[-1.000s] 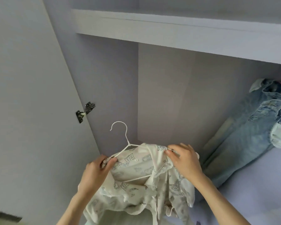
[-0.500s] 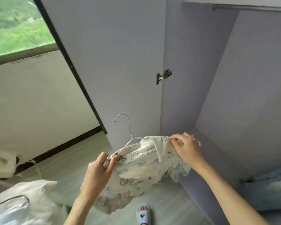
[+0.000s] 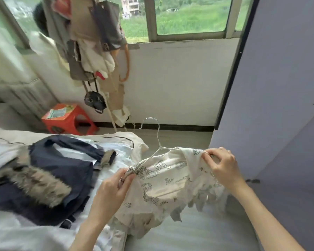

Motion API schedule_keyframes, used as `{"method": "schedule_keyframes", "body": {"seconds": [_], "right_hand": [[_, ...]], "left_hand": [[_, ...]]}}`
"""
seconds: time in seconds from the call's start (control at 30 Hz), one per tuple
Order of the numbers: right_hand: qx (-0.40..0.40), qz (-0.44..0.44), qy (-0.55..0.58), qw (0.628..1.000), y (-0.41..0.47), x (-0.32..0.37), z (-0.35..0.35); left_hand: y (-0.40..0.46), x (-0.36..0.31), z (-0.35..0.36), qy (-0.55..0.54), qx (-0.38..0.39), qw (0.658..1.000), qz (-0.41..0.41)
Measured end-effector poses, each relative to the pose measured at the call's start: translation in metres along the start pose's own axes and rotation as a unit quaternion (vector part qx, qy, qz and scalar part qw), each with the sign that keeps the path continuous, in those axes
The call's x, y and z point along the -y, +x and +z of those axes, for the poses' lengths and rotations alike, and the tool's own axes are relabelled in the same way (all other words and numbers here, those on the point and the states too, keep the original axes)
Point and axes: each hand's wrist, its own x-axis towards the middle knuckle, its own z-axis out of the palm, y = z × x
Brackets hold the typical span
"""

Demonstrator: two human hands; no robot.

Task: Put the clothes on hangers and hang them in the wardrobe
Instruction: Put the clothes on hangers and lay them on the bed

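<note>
View: turned away from the wardrobe interior seen a second ago, whose shelf and hanging jeans are gone from sight; window [image 3: 188, 15], white wall and bed now fill the picture, with only the lilac wardrobe door [image 3: 279, 87] left at the right edge. Hold on the garment unchanged across all three moments. Bed [image 3: 11, 230]: left half of the view, carrying a dark navy coat [image 3: 62, 171] with a fur-trimmed hood and pale clothes beneath it. Printed shirt [image 3: 170, 185]: cream fabric with dark line-drawn motifs, draped over the hanger, held in the air between bed and wardrobe door, above the grey floor; lower hem hanging loose and crumpled, blurred. Hanger [image 3: 157, 140]: thin white wire, hook upright and curving to the left, both shoulder ends covered by the shirt. Left hand [image 3: 114, 187]: fingers curled, pinching bunched shirt fabric at the hanger's left shoulder. Right hand [image 3: 223, 165]: thumb and fingertips pinching the shirt at the hanger's right shoulder. Background: bags and garments hanging on a rack [image 3: 91, 48] by the window; red plastic stool [image 3: 67, 120] on the floor below.
</note>
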Motion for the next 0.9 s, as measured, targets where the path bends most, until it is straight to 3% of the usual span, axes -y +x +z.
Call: {"method": "schedule_keyframes", "body": {"seconds": [0.13,0.5,0.73,0.9], "right_hand": [[0.013,-0.035,0.005,0.999,-0.036,0.036,0.037],[0.090,-0.263,0.076,0.957,-0.085,0.179,0.108],[0.192,-0.391,0.143,0.889,-0.130,0.275,0.166],[0.298,-0.447,0.186,0.822,-0.193,0.309,0.197]], "left_hand": [[-0.048,0.022,-0.050,0.008,-0.023,0.999,-0.047],[-0.189,0.031,-0.188,0.087,-0.168,0.970,-0.153],[-0.300,0.007,-0.244,0.175,-0.305,0.884,-0.309],[-0.392,-0.015,-0.248,0.222,-0.354,0.820,-0.392]]}}
